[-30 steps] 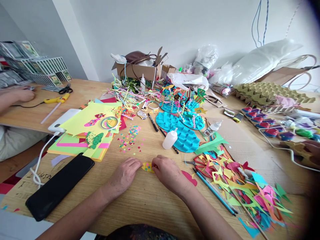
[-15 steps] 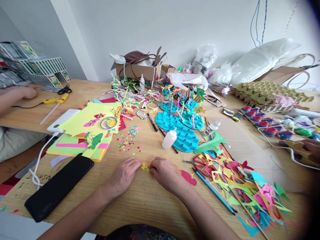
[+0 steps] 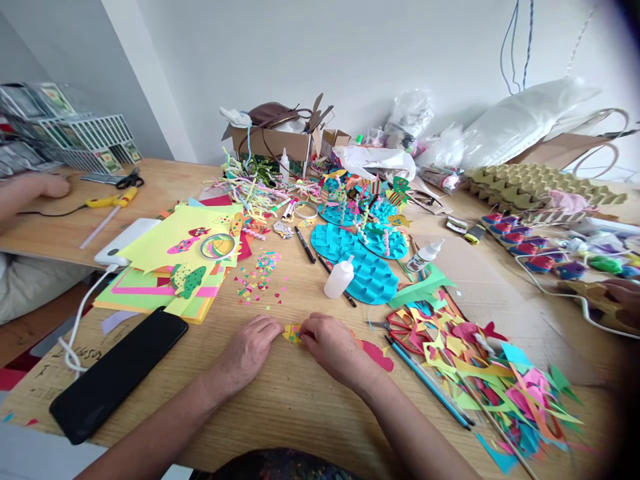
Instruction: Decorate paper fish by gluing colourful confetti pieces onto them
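Observation:
A yellow paper fish (image 3: 291,334) with coloured dots lies on the table between my hands. My left hand (image 3: 250,348) is closed, its fingertips pinched at the left tip of the fish. Over the other end curls my right hand (image 3: 327,347), thumb and fingers pressed together on the fish and hiding much of it. A red paper shape (image 3: 377,355) shows from under my right wrist. Beyond my hands are loose paper confetti dots (image 3: 265,270) and a white squeeze bottle (image 3: 339,277).
Blue egg-carton bases (image 3: 357,267) stand at the back. Coloured paper scraps (image 3: 500,380), scissors (image 3: 397,327) and pencils (image 3: 430,383) lie right. At left are paper sheets (image 3: 150,233) and a black phone-like slab (image 3: 120,373). Co-workers' hands (image 3: 54,186) show at both edges.

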Motion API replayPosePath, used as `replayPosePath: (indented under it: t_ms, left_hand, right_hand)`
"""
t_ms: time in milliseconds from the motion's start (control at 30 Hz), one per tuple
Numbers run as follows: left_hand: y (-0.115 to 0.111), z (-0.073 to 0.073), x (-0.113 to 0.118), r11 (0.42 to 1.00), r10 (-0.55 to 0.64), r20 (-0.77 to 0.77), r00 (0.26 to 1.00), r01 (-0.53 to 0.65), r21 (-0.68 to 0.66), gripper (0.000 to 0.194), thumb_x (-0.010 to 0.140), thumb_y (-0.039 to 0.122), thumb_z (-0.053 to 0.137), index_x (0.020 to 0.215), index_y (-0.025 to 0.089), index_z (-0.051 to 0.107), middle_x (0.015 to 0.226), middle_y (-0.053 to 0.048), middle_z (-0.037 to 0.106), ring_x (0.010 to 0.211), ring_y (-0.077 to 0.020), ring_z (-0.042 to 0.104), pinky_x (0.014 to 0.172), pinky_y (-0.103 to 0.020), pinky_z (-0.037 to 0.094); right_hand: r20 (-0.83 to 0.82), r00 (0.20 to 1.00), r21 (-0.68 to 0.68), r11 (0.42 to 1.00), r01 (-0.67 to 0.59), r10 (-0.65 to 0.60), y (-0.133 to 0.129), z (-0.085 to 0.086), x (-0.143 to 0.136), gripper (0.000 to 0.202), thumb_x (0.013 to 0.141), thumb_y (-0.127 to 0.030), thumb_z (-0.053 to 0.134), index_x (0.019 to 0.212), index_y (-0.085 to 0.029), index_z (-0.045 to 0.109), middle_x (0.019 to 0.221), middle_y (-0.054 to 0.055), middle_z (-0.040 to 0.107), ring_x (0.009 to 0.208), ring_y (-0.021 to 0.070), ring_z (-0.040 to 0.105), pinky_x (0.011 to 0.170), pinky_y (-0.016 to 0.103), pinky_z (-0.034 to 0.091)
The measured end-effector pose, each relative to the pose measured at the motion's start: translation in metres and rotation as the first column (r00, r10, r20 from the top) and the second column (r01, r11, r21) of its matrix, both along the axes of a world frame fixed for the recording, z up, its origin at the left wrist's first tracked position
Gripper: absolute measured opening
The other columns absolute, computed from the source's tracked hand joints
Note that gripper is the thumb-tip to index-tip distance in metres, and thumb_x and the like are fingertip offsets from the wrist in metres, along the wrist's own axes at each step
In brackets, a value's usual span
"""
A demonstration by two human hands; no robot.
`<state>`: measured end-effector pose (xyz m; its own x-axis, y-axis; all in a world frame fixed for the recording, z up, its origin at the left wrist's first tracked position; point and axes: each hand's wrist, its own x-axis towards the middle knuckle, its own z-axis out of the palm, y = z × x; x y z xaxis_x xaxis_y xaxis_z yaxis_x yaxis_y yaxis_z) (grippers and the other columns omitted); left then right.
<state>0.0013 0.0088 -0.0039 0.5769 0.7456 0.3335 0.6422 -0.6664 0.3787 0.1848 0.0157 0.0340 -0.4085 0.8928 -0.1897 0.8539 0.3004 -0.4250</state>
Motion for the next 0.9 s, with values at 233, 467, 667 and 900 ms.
replayPosePath:
  t_ms: [233,467,667,900]
  left_hand:
    - [0.0014,-0.0010,0.0009,1.000,0.000,0.014,1.000,-0.001,0.005,0.029,0.077,-0.001,0.034,0.090,0.014,0.054,0.085,-0.005,0.061,0.083,-0.0164,0.055,0.075,-0.032,0.049]
    - [0.0009,0.0012,0.0008,1.000,0.001,0.020,1.000,-0.001,-0.005,0.030,0.076,-0.001,0.033,0.090,0.015,0.054,0.085,-0.005,0.061,0.083,-0.0162,0.056,0.075,-0.031,0.050]
    - [0.0012,0.0007,0.0004,1.000,-0.010,0.025,1.000,0.011,-0.006,0.030,0.077,-0.002,0.033,0.092,0.015,0.053,0.086,-0.005,0.061,0.084,-0.0161,0.055,0.077,-0.032,0.049]
    - [0.0011,0.0013,0.0014,1.000,0.008,0.025,1.000,-0.008,-0.027,0.028,0.077,0.000,0.033,0.089,0.014,0.055,0.085,-0.005,0.061,0.083,-0.0169,0.056,0.075,-0.032,0.049]
  right_hand:
    - [0.026,1.000,-0.018,1.000,-0.008,0.008,0.0002,0.0004,-0.0009,0.021,0.076,-0.015,0.044,0.079,-0.018,0.065,0.081,0.003,0.064,0.073,0.0136,0.056,0.061,0.022,0.034]
    - [0.017,1.000,-0.001,1.000,0.004,-0.004,0.0000,0.0012,-0.0019,0.021,0.077,-0.015,0.045,0.080,-0.018,0.065,0.081,0.004,0.064,0.075,0.0145,0.057,0.063,0.022,0.036]
    - [0.008,1.000,0.000,1.000,0.009,-0.009,0.0002,0.0024,-0.0003,0.020,0.077,-0.015,0.045,0.080,-0.018,0.065,0.082,0.004,0.064,0.076,0.0140,0.057,0.064,0.021,0.036]
    - [0.023,1.000,-0.012,1.000,0.005,-0.005,-0.0002,0.0007,-0.0021,0.021,0.077,-0.015,0.044,0.079,-0.018,0.065,0.081,0.004,0.063,0.075,0.0142,0.056,0.063,0.022,0.035]
